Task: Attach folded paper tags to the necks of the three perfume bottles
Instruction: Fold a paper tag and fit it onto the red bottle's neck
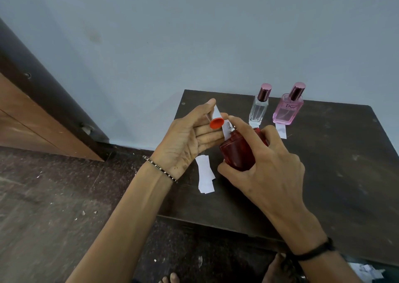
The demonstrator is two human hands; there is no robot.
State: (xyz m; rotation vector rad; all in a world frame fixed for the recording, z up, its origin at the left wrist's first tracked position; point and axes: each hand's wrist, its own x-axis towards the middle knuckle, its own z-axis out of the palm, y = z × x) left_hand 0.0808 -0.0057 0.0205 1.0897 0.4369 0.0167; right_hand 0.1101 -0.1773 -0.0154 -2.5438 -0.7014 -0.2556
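Setting: a room in a home, plainly furnished. Evidence: painted pale blue-grey wall, scuffed, filling the upper frame; brown wooden door with dark frame at left; dark speckled stone floor with small scraps of debris, lower left; low dark wooden table, worn and scratched, at right, set against the wall; bare toes on the floor at the bottom edge. Household perfume bottles stand at the table's far edge.
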